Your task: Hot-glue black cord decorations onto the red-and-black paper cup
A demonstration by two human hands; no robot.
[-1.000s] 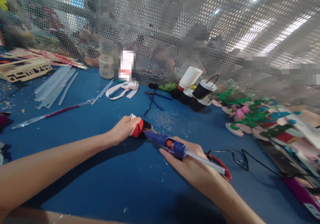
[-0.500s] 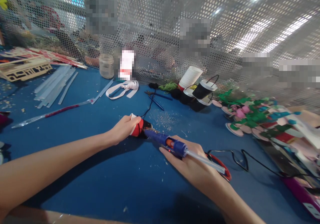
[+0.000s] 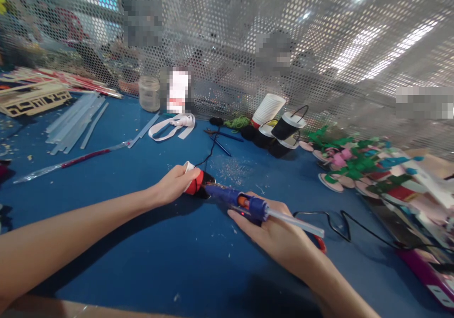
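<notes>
My left hand (image 3: 174, 182) is closed round a small red, white and black cup-like craft piece (image 3: 197, 184) lying on the blue table (image 3: 149, 256). My right hand (image 3: 273, 230) grips a blue glue gun (image 3: 236, 200), whose nozzle touches the black end of the piece. A clear glue stick (image 3: 297, 223) pokes out of the gun's back. A thin black wire loop runs from the piece toward the far side.
Loose glue sticks (image 3: 74, 122) lie at the far left beside a wooden frame (image 3: 33, 99). A glass jar (image 3: 149, 94), white ribbon (image 3: 172, 126), stacked paper cups (image 3: 269, 111) and black-and-white cup pieces (image 3: 285, 131) stand before the perforated metal screen. Colourful foam flowers (image 3: 354, 164) fill the right; a black cable (image 3: 354, 228) trails there.
The glue gun and my right hand have shifted slightly up and left. My left hand and the craft piece have stayed put.
</notes>
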